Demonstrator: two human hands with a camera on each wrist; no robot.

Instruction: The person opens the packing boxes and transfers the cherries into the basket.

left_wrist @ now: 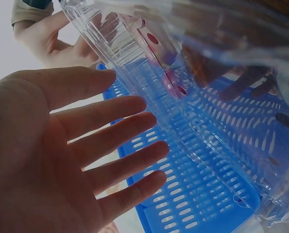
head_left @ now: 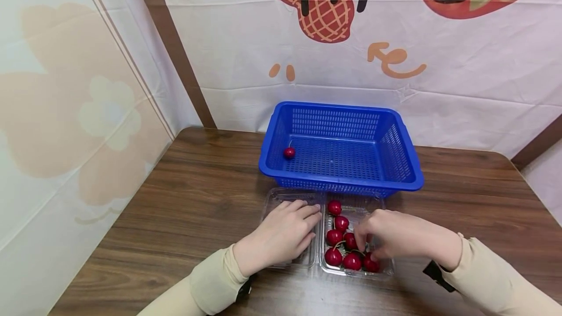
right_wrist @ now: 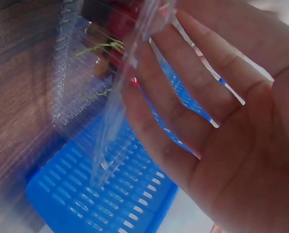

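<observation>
A hinged clear plastic box lies spread on the table, its lid half (head_left: 273,199) to the left and its tray half (head_left: 325,273) to the right. Several red cherries (head_left: 341,223) with stems fill the left and near parts of the tray. My left hand (head_left: 283,233) rests on the lid half, fingers extended; in the left wrist view its fingers (left_wrist: 125,127) are straight and spread. Reaching down into the tray, my right hand (head_left: 391,235) has thumb and forefinger apart beside the near-right cherry (head_left: 371,263). Its fingertips are partly hidden among the cherries.
Behind the box stands a blue slotted basket (head_left: 342,179), close to its far edge. One cherry (head_left: 289,152) lies inside at the basket's left. The brown wooden table (head_left: 197,199) backs onto a printed white cloth (head_left: 228,52).
</observation>
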